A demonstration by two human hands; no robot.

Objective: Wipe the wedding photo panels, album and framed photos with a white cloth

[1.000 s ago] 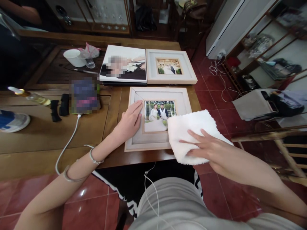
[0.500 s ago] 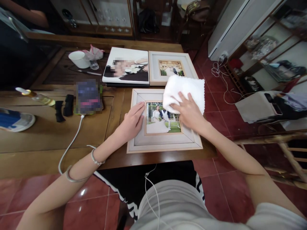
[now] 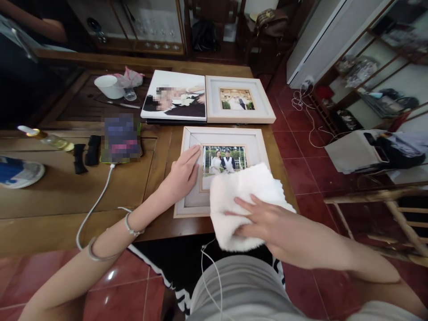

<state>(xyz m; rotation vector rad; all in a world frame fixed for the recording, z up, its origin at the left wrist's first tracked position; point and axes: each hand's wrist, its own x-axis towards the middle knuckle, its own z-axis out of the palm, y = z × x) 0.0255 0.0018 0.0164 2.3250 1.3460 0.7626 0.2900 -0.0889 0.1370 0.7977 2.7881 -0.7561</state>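
A white picture frame [image 3: 187,206] with a wedding photo lies flat near the table's front edge. My left hand [image 3: 183,174] rests flat on its left border, fingers stretched out together. A fluffy white cloth [image 3: 249,183] covers the lower right part of the frame and hangs over its near edge. My right hand [image 3: 264,223] grips the cloth from above, fingers partly sunk in it and the thumb side hidden in a fold. Behind the frame lie a second white picture frame [image 3: 267,110] and a large photo print or album [image 3: 185,78].
On the wooden table's [image 3: 50,203] left side are a plugged-in phone [image 3: 121,138], black clips or straps [image 3: 92,150], a dropper bottle [image 3: 50,139], a white cup [image 3: 109,87] and a bottle [image 3: 20,171]. Another person's arm [image 3: 50,29] shows at upper left.
My right hand has drawn the cloth from the frame's upper right corner toward me to its lower right. The photo's upper part is now uncovered. My left hand has stayed in place.
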